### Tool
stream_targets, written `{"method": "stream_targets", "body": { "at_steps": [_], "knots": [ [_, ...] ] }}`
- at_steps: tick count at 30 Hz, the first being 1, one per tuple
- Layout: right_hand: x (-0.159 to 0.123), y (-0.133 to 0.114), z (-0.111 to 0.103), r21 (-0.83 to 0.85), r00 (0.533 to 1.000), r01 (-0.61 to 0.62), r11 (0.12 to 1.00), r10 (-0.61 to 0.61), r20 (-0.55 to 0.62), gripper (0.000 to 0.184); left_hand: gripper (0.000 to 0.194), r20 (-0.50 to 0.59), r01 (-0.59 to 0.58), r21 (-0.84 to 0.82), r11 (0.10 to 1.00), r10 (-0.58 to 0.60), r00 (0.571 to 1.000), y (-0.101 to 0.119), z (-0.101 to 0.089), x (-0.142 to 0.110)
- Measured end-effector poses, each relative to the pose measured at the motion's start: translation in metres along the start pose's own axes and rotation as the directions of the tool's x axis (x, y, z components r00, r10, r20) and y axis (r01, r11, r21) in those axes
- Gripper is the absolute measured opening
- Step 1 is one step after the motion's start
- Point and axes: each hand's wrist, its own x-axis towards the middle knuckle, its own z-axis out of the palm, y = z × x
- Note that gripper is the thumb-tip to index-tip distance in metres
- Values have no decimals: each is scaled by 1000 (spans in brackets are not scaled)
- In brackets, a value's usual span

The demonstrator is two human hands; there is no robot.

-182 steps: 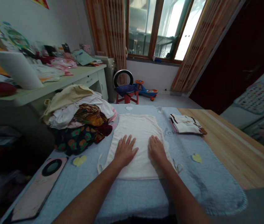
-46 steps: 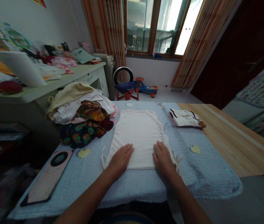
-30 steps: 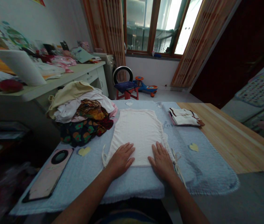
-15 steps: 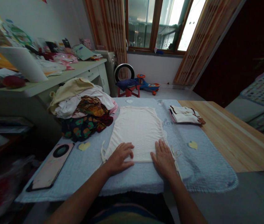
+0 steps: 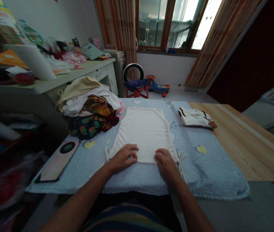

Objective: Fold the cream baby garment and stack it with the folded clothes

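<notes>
A white garment lies flat on a light blue towel that covers the table. My left hand sits at the garment's near left corner, fingers curled and pinching the hem. My right hand sits at the near right corner, fingers also bent onto the hem. Thin ties trail from both near corners.
A heap of mixed clothes lies at the left of the towel. A folded white garment with dark trim rests at the far right. A phone lies near left. Bare wooden tabletop extends right; a cluttered desk stands left.
Both hands slid from the garment's middle down to its near hem. Their flat fingers have curled and now pinch the edge. The camera has shifted back a little.
</notes>
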Motion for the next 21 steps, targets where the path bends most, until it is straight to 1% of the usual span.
{"method": "stream_targets", "body": {
  "at_steps": [3, 5, 7, 10, 13, 16, 21],
  "knots": [
    [0, -5, -9, 100, 998, 15, 995, -22, 65, 24, 10, -4, 12, -14, 1000, -12, 1000, 0, 0, 0],
    [1, -8, -12, 123, 995, 26, 992, -39, 97, 24, 11, -3, 15, -27, 1000, -16, 1000, -1, 0, 0],
    [4, -12, -14, 94, 991, 24, 995, -36, 131, 21, 12, -8, 11, -42, 999, -11, 1000, -1, 1, 1],
    [10, -18, -12, -12, 981, -15, 1000, 17, 191, 13, 13, -20, 5, -60, 998, -6, 1000, -2, 1, 1],
    [15, -23, -9, -88, 971, -51, 995, 70, 230, 14, 13, -28, 2, -60, 998, -3, 1000, 0, 1, 1],
    [16, -25, -7, -98, 967, -59, 993, 81, 243, 13, 13, -37, -2, -58, 998, 0, 999, 2, 1, 2],
    [17, -23, -2, -77, 967, -42, 996, 60, 248, 9, 12, -67, -8, -27, 1000, 6, 998, 2, 4, 2]
  ]
}}
